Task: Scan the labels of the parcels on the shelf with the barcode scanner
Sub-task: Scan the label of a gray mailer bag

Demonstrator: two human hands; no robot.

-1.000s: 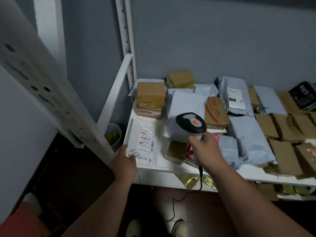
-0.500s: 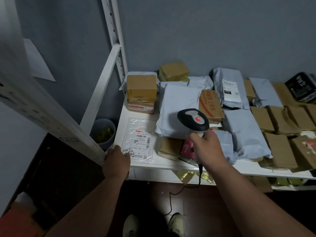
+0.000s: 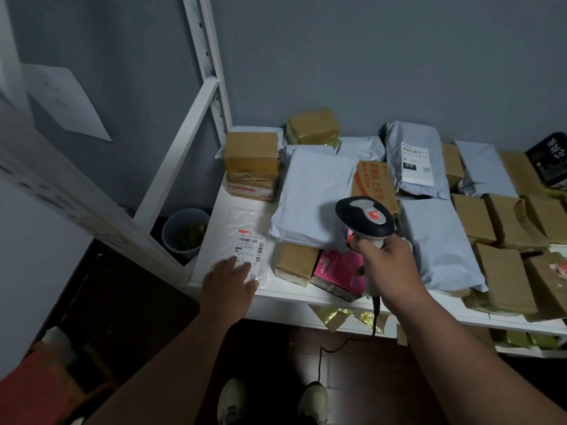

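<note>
Head view. A white shelf [image 3: 294,297] is shown loaded with parcels: brown taped boxes [image 3: 251,151], grey mailer bags [image 3: 316,194] and a flat clear-plastic parcel [image 3: 250,240] lying at the near left corner, its printed label [image 3: 251,248] facing up. The left hand [image 3: 228,282] is laid flat on the near end of this parcel, fingers straight and spread, partly covering the lower edge of the label; the grip is thus released, with nothing clasped. This placement is judged to serve to flatten the crinkled film and to hold the light parcel from sliding, so that the barcode can be read. The barcode scanner [image 3: 366,220] is grasped round its handle by the right hand [image 3: 388,265], fingers curled about it, with the head raised above the shelf and the cable [image 3: 346,345] hanging below the shelf edge toward the floor. A red glow is seen under the scanner head; whether the beam falls on the label cannot be told. The label lies to the left of and lower than the scanner head, near but apart, and directly under the left fingertips. A further label [image 3: 415,162] is visible on a grey bag at the rear, well apart from both hands.
</note>
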